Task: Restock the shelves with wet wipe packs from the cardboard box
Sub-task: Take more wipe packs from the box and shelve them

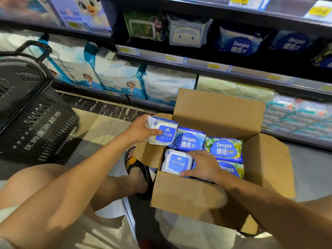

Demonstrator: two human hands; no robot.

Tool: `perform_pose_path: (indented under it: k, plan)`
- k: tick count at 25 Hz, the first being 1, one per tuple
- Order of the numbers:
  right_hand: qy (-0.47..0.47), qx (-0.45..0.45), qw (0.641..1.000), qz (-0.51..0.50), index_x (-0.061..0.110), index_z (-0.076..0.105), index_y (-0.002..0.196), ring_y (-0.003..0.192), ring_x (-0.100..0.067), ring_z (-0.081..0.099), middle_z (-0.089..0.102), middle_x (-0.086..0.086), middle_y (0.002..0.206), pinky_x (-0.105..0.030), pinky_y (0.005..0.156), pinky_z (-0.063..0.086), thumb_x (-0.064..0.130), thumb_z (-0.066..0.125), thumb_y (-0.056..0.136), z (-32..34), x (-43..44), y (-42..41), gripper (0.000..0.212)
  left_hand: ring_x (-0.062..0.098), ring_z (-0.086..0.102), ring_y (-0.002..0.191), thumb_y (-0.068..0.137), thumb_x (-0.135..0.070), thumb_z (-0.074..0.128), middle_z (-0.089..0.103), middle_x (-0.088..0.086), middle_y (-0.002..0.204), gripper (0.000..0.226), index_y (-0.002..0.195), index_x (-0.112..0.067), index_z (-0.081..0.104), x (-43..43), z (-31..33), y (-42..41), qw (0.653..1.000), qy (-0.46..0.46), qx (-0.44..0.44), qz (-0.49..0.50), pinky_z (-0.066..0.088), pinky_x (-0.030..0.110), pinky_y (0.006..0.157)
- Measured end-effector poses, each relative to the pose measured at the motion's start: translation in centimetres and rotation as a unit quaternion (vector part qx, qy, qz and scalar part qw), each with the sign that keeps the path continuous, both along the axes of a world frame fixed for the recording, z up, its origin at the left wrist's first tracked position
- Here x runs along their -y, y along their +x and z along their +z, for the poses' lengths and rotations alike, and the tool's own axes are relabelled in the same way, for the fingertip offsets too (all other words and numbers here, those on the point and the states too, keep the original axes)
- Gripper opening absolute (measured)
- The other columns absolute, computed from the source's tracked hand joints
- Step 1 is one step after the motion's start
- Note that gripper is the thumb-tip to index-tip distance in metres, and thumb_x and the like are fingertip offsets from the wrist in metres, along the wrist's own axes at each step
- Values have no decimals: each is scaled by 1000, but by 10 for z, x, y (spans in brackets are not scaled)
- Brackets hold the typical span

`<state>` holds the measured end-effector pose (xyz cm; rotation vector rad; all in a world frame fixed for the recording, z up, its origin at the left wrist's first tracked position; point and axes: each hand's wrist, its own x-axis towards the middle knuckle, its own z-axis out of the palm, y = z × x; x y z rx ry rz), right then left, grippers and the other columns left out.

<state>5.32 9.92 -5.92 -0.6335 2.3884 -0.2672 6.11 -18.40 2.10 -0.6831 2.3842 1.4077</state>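
Right grip [201, 165] touches boxed packs [224, 150]; left grip [142, 129] holds white pack [165, 132].

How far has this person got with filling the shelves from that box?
Early on, it seems. Done: the cardboard box is open, and two blue packs stand on the shelf, though who placed them is unclear. In hand: the left hand grips a white pack over the box's edge; the right hand rests on the remaining packs. Left: at least four of them fill the box.
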Motion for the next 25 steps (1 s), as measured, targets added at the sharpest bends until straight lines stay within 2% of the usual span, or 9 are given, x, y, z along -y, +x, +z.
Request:
perform_pose_path:
  k: [4, 8, 11, 13, 15, 17, 19, 22, 25]
  plan:
    - [-32, -5, 999, -14, 31, 51, 126, 118, -19, 53, 61, 6, 124, -37, 95, 42, 82, 75, 62, -2, 4, -1, 86, 19, 69, 100, 84, -18, 87, 71, 5, 119, 50, 125, -12, 59, 0, 2, 1, 1000, 2, 1, 3, 58, 31, 77]
    - [-54, 16, 998, -29, 26, 48, 137, 117, -19, 53, 54, 2, 125, -37, 96, 48, 77, 81, 59, -1, 10, 0, 100, 18, 69, 101, 85, -20, 86, 70, 5, 120, 48, 123, -15, 58, -1, 5, 1, 1000, 3, -4, 7, 58, 29, 74]
    - [-97, 65, 992, -49, 29, 53, 138, 112, -12, 53, 48, 1, 121, -32, 96, 51, 65, 86, 68, -2, 12, 2, 85, 20, 70, 106, 84, -22, 86, 70, 4, 121, 47, 121, -17, 58, -4, 7, -1, 1000, -3, -6, 2, 61, 39, 85]
    - [-124, 88, 985, -81, 31, 54, 142, 113, -8, 57, 58, 2, 127, -32, 99, 53, 59, 86, 73, -5, 11, 3, 81, 21, 71, 108, 84, -23, 87, 71, 5, 123, 46, 119, -18, 58, -5, 7, -1, 1000, -2, -8, 2, 61, 45, 92]
    - [-159, 115, 973, -121, 31, 56, 142, 113, -5, 63, 66, 7, 131, -33, 97, 57, 52, 88, 75, -7, 8, 4, 78, 20, 71, 108, 83, -24, 87, 72, 6, 124, 46, 119, -17, 59, -8, 8, -1, 1000, 2, -11, 3, 61, 46, 92]
    - [-181, 134, 964, -142, 28, 56, 141, 108, -3, 64, 67, 10, 126, -20, 89, 57, 42, 89, 78, -4, 5, 4, 72, 18, 71, 106, 83, -25, 87, 72, 4, 121, 47, 120, -17, 60, -10, 9, -1, 1000, 0, -8, 2, 62, 43, 89]
    - [-189, 140, 959, -156, 27, 56, 142, 104, -2, 63, 66, 12, 120, -7, 77, 51, 36, 89, 79, 2, 0, 3, 72, 16, 72, 103, 83, -27, 87, 72, 3, 118, 46, 119, -18, 60, -13, 12, -2, 1000, -5, -11, 1, 62, 41, 86]
    - [-203, 135, 954, -176, 25, 55, 143, 103, -3, 65, 67, 12, 117, -5, 74, 49, 36, 90, 78, 11, -15, -1, 75, 13, 71, 100, 83, -29, 88, 72, -1, 114, 43, 115, -20, 60, -19, 16, -6, 1000, -11, -24, -6, 62, 37, 81]
    - [-215, 127, 946, -204, 25, 54, 145, 95, 6, 65, 68, 12, 113, -5, 71, 50, 35, 90, 78, 23, -36, 0, 77, 14, 71, 102, 83, -30, 87, 72, -2, 113, 42, 114, -22, 60, -32, 25, -11, 999, -1, -34, -21, 62, 37, 82]
